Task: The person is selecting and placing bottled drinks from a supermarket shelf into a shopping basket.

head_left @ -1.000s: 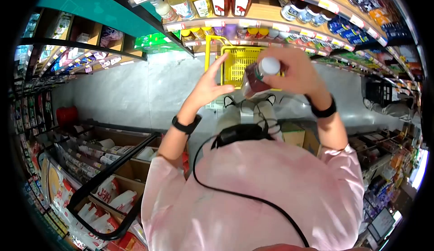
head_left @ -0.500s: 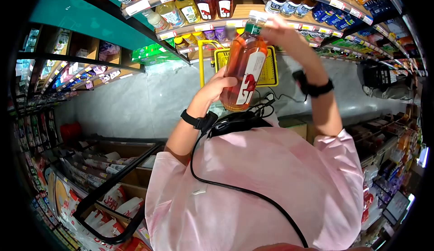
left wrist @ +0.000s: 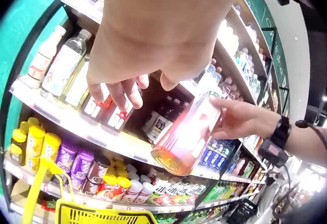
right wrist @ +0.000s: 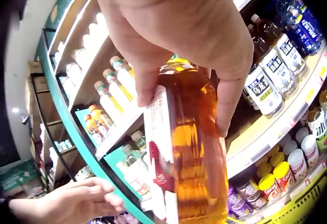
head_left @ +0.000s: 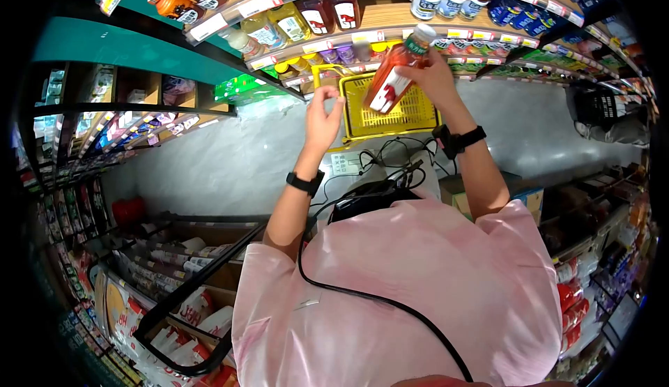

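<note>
My right hand (head_left: 433, 80) grips a large bottle of reddish-amber drink (head_left: 394, 77) around its upper part, below the pale cap. The bottle tilts over the yellow basket (head_left: 390, 134) in the head view, its base pointing down-left. In the right wrist view, thumb and fingers straddle the bottle's shoulder above a white label (right wrist: 158, 127) with a red figure. My left hand (head_left: 323, 125) is off to the left of the bottle, fingers loosely bent and holding nothing. The left wrist view shows that hand (left wrist: 158, 40) in front of the shelf, apart from the bottle.
Ahead, shelves carry two similar dark red bottles (head_left: 345, 9), yellow-green bottles (head_left: 289, 21) and dark tea bottles (head_left: 453, 2). Yellow-lidded tubs (left wrist: 36, 139) fill a lower shelf. A black-railed display of packets (head_left: 181, 282) stands behind on the left. Black cables (head_left: 390, 153) hang at my waist.
The bottle passed from my right hand into my left, then back to the right, and moved away from my body toward the shelf. My left hand released it and drew left.
</note>
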A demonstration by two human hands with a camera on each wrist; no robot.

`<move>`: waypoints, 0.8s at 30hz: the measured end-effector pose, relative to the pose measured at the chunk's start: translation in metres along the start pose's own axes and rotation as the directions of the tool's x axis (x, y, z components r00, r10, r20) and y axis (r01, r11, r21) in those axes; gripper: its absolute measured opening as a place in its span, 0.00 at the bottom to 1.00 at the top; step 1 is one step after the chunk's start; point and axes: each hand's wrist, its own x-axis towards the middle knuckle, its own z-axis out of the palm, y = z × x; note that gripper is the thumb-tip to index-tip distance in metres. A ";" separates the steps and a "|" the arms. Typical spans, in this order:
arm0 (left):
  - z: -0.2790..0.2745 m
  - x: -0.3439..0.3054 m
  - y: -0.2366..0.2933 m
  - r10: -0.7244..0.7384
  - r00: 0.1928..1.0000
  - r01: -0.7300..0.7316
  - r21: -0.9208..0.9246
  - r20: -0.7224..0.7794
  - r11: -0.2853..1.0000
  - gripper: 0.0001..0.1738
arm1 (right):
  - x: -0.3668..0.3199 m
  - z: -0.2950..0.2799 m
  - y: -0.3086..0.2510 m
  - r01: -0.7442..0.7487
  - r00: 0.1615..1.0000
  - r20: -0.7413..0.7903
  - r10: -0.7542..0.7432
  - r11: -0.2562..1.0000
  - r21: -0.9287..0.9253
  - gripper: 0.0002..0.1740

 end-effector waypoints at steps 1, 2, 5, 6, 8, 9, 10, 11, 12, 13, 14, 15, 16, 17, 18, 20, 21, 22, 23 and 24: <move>-0.008 -0.009 -0.010 -0.056 0.997 0.053 -0.069 -0.045 0.996 0.14 | 0.013 0.004 0.004 0.142 0.990 -0.059 -0.130 0.950 0.279 0.33; -0.016 -0.018 -0.019 -0.112 0.990 0.100 -0.142 -0.080 0.985 0.13 | 0.029 0.002 0.007 0.143 0.989 -0.062 -0.131 0.948 0.286 0.33; -0.041 -0.065 -0.049 -0.221 0.974 0.217 -0.079 -0.042 0.973 0.10 | 0.068 -0.009 0.006 0.048 0.996 -0.089 -0.029 0.974 0.223 0.33; -0.049 -0.082 -0.057 -0.238 0.970 0.237 -0.029 -0.039 0.971 0.09 | 0.081 -0.005 0.006 -0.034 0.996 -0.064 0.064 0.918 0.394 0.32; -0.062 -0.119 -0.086 -0.381 0.924 0.376 -0.108 -0.035 0.920 0.08 | 0.097 -0.001 0.004 -0.091 0.976 -0.118 0.183 0.836 0.542 0.28; -0.066 -0.135 -0.094 -0.383 0.923 0.378 -0.107 -0.032 0.920 0.08 | 0.107 -0.002 0.008 -0.123 0.973 -0.091 0.212 0.811 0.572 0.26; -0.069 -0.151 -0.100 -0.439 0.897 0.425 -0.175 -0.049 0.888 0.07 | 0.112 -0.001 0.007 -0.124 0.972 -0.093 0.214 0.811 0.571 0.26; -0.072 -0.166 -0.105 -0.493 0.868 0.466 -0.245 -0.064 0.851 0.06 | 0.117 0.002 0.003 -0.124 0.966 -0.127 0.225 0.835 0.536 0.26; -0.075 -0.179 -0.111 -0.492 0.868 0.463 -0.248 -0.066 0.851 0.06 | 0.121 0.006 -0.003 -0.124 0.960 -0.160 0.232 0.857 0.500 0.25; -0.078 -0.191 -0.115 -0.544 0.836 0.519 -0.226 -0.067 0.825 0.06 | 0.126 0.010 -0.007 -0.089 0.970 -0.143 0.195 0.839 0.537 0.25; -0.079 -0.201 -0.120 -0.597 0.800 0.574 -0.205 -0.069 0.793 0.06 | 0.132 0.013 -0.008 -0.089 0.972 -0.138 0.191 0.840 0.535 0.25; -0.078 -0.210 -0.125 -0.599 0.797 0.575 -0.209 -0.075 0.791 0.06 | 0.143 0.017 -0.004 -0.054 0.976 -0.152 0.156 0.849 0.525 0.26; -0.077 -0.218 -0.127 -0.623 0.776 0.600 -0.191 -0.096 0.777 0.05 | 0.154 0.020 -0.004 -0.020 0.979 -0.163 0.121 0.856 0.516 0.27; -0.077 -0.224 -0.129 -0.645 0.754 0.624 -0.174 -0.121 0.762 0.05 | 0.163 0.020 -0.003 -0.086 0.981 -0.115 0.159 0.876 0.474 0.31; -0.078 -0.227 -0.128 -0.648 0.750 0.625 -0.177 -0.132 0.760 0.05 | 0.173 0.020 -0.003 -0.087 0.983 -0.104 0.154 0.876 0.474 0.31; -0.079 -0.231 -0.127 -0.642 0.729 0.637 -0.105 -0.239 0.763 0.05 | 0.188 0.022 -0.003 -0.185 0.963 -0.131 0.235 0.932 0.310 0.44; -0.079 -0.232 -0.129 -0.642 0.726 0.638 -0.107 -0.249 0.763 0.05 | 0.189 0.017 -0.011 -0.203 0.967 -0.083 0.240 0.928 0.314 0.51; -0.080 -0.234 -0.130 -0.640 0.719 0.632 -0.129 -0.270 0.764 0.05 | 0.195 0.018 -0.012 -0.194 0.964 -0.110 0.241 0.924 0.329 0.43; -0.081 -0.235 -0.132 -0.639 0.712 0.626 -0.149 -0.292 0.766 0.05 | 0.208 0.017 -0.008 -0.210 0.970 -0.058 0.236 0.934 0.288 0.33; -0.082 -0.236 -0.133 -0.638 0.708 0.626 -0.149 -0.302 0.765 0.05 | 0.217 0.017 -0.011 -0.224 0.973 -0.007 0.232 0.943 0.246 0.24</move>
